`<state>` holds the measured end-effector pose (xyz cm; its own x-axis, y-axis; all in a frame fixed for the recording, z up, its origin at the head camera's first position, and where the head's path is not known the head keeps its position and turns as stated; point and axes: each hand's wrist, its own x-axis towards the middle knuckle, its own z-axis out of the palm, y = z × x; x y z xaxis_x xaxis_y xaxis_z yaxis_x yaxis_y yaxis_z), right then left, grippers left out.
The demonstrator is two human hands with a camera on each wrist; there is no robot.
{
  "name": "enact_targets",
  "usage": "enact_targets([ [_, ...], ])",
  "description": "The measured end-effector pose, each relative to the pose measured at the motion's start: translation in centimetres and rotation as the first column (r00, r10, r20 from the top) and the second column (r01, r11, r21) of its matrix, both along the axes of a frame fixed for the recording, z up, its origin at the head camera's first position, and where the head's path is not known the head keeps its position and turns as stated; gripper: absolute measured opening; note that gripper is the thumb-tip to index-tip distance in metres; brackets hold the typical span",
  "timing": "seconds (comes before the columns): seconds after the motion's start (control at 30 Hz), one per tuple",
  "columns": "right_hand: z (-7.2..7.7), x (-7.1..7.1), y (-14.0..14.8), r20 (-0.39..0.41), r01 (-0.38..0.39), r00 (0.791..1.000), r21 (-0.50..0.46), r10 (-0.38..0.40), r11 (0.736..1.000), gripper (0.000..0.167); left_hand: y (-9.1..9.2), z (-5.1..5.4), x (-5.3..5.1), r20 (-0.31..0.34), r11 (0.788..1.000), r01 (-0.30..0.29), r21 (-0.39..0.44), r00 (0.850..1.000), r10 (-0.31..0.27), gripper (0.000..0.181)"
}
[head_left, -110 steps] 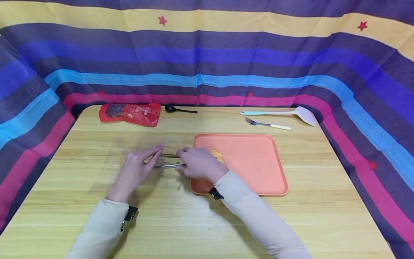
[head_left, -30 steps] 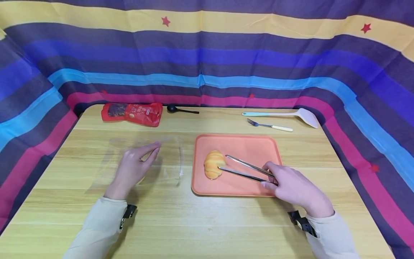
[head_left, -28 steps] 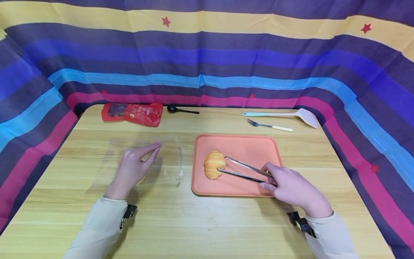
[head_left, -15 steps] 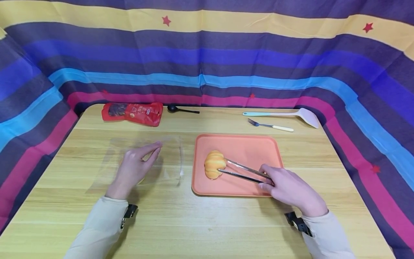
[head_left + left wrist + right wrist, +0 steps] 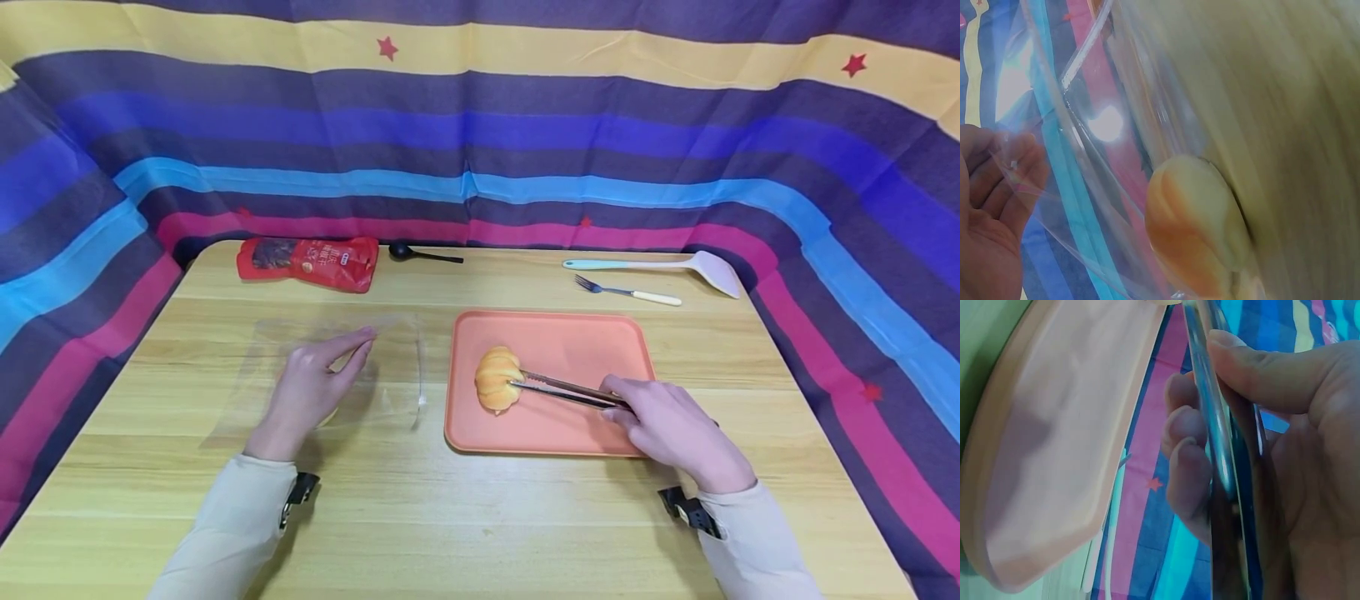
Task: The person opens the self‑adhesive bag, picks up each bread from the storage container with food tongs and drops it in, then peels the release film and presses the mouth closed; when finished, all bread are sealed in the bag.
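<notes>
We pinch the clear bag (image 5: 397, 379) with our left hand (image 5: 309, 390); a second roll (image 5: 1197, 219) shows through its plastic. Our right hand (image 5: 678, 429) grips the tongs (image 5: 566, 392), nearly closed, tips against the right side of the roll (image 5: 497, 380) on the tray (image 5: 570, 337); we cannot tell whether they clasp it. Behind the tray we see a fork (image 5: 628, 292) and a spatula (image 5: 660, 264).

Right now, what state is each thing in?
Clear bag: partly lifted
Left hand: pinching it
Tongs: nearly closed
Right hand: gripping them
Bread: unwrapped, at the tongs' tips
Second bread: apparently bagged
Tray: lying flat
Red pouch: lying, seal unclear
Black spoon: lying
Fork: lying
Spatula: lying
</notes>
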<state>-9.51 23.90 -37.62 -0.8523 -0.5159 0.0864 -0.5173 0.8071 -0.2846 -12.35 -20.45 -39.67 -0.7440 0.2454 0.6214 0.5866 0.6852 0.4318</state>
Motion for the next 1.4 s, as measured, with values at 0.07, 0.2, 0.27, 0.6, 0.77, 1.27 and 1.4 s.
enact_targets([
  [0.07,0.0,-0.1,0.1,-0.007,0.0,1.0,-0.012,0.0,1.0,0.016,0.0,0.0,0.0,-0.001,1.0,-0.002,0.002,1.0,0.002,0.026],
  [0.2,0.1,-0.2,0.2,-0.013,-0.003,1.0,-0.04,0.003,0.999,0.015,0.0,0.0,-0.1,-0.009,1.0,-0.002,0.006,1.0,0.002,0.026],
  [0.27,0.2,-0.3,0.2,-0.02,-0.008,1.0,-0.05,0.007,0.999,0.015,0.0,0.0,-0.1,-0.015,1.0,0.001,0.007,1.0,0.0,0.026],
  [0.6,0.6,-0.9,-0.7,-0.031,-0.028,0.999,-0.076,0.026,0.997,0.015,-0.1,0.1,-0.1,-0.014,1.0,0.019,0.018,1.0,-0.019,0.027],
  [0.77,0.7,-1.0,-1.8,-0.017,-0.045,0.999,-0.106,0.044,0.993,0.014,-0.1,0.3,0.0,0.004,0.999,0.032,0.004,0.999,-0.032,0.028],
  [1.27,0.8,-2.1,-5.9,0.013,-0.11,0.994,-0.124,0.113,0.986,0.01,-0.2,0.0,0.0,-0.014,0.999,0.048,0.001,0.999,-0.048,0.026],
  [1.4,0.7,-2.3,-6.8,0.027,-0.122,0.992,-0.131,0.127,0.984,0.009,-0.2,0.1,0.0,-0.025,0.999,0.053,0.003,0.998,-0.053,0.026],
])
